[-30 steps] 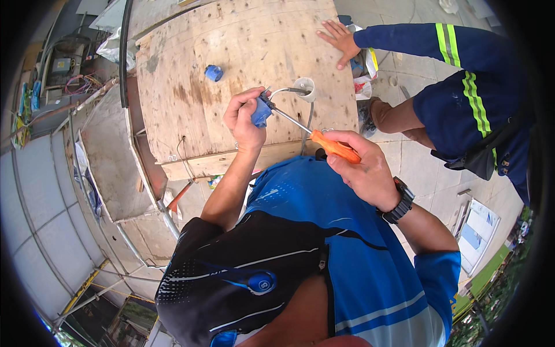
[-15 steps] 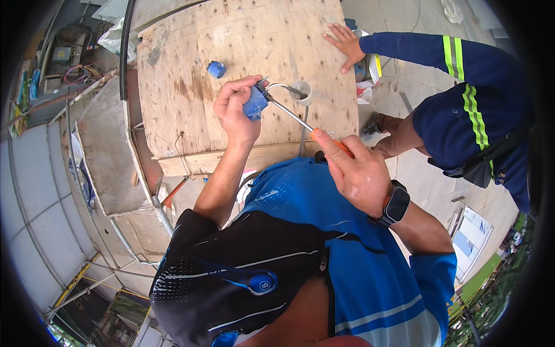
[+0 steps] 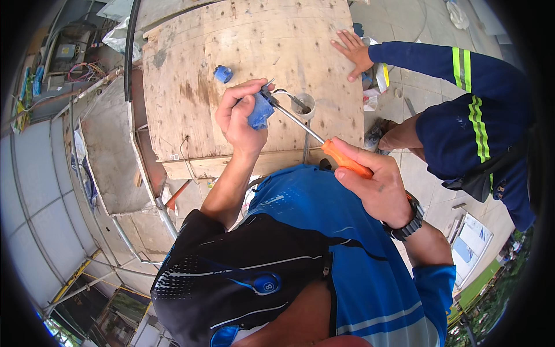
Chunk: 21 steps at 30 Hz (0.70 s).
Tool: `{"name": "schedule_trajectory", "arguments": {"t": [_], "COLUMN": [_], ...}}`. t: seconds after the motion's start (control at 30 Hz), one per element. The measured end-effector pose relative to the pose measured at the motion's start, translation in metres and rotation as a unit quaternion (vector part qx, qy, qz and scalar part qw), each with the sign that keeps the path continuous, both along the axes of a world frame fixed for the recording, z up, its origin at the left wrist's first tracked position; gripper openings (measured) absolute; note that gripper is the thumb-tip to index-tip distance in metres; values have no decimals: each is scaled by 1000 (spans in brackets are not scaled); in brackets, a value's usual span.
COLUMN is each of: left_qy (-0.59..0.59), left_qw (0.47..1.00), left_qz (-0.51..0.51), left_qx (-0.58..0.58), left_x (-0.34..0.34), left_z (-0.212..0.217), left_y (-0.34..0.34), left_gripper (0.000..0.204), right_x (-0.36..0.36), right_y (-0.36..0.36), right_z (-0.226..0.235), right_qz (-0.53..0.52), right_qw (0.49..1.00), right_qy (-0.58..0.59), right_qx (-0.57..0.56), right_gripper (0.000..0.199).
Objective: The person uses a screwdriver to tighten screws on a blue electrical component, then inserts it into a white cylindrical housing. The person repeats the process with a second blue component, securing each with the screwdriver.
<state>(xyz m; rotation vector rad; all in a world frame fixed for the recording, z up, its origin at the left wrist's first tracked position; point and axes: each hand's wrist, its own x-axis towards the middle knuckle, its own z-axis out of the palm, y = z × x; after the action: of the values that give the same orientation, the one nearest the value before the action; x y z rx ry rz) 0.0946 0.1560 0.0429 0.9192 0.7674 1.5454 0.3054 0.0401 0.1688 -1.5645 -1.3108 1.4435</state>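
Left hand (image 3: 240,118): grip clamped on a blue plastic box (image 3: 261,110), held above the plywood tabletop (image 3: 231,52) near its front edge. Right hand (image 3: 376,185): grip clamped on the orange handle of a screwdriver (image 3: 321,141); shaft runs up-left w/ tip at the box. White pipe end (image 3: 304,105) stands in the board just beside the box. 2nd small blue piece (image 3: 222,73) lies on the board, apart. Co-worker's hand (image 3: 352,52), dark sleeve w/ reflective stripes, rests flat at the board's right edge.
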Motion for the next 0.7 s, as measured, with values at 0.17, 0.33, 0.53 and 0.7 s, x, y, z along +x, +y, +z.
{"name": "schedule_trajectory", "arguments": {"t": [0.17, 0.33, 0.53, 0.7], "left_qy": [22, 6, -12, -18], "left_qw": [999, 999, 997, 997], "left_qz": [11, -4, -7, -18], "left_qx": [25, -48, -81, -70], "left_x": [-2, -3, 4, 5], "left_z": [-5, -12, -3, 7], "left_y": [3, 5, 5, 9], "left_gripper": [25, 26, 26, 27], "right_x": [8, 4, -4, -7], "right_y": [11, 13, -1, -1], "right_z": [9, -9, 5, -4], "right_qz": [-127, 10, 231, 137], "right_qw": [917, 945, 841, 929], "right_qy": [259, -222, -414, -246], "right_qx": [-276, 239, 261, 241], "right_gripper": [38, 31, 64, 60]}}
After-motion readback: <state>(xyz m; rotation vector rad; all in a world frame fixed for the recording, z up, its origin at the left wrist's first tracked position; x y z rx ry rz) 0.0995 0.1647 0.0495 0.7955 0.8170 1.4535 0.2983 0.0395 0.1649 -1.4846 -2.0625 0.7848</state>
